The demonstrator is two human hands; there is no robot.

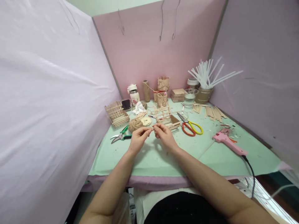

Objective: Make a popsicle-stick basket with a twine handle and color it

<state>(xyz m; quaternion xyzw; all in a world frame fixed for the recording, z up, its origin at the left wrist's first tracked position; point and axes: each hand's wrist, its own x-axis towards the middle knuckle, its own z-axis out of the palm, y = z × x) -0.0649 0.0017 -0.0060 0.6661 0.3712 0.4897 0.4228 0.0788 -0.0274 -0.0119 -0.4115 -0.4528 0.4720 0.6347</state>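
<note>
My left hand [139, 138] and my right hand [164, 137] meet fingertip to fingertip above the front middle of the table. Both are closed in a pinch; whatever lies between the fingers is too small to name. Just behind them stands a small wooden-stick basket [173, 121] with a lattice back, partly hidden by my right hand. A ball of jute twine [135, 124] with a round paper label [146, 121] sits behind my left hand. Green-handled pruning shears [120, 137] lie to the left. Scissors [189, 125] with one red and one yellow handle lie to the right.
A pink glue gun [230, 143] with a cord lies at the right. Glue sticks [205, 74] fan from a brown pot [203, 95]. A cup of water [190, 100], a white-lidded bottle [134, 95] and stick piles [213, 112] stand behind. Another stick basket [118, 115] is left.
</note>
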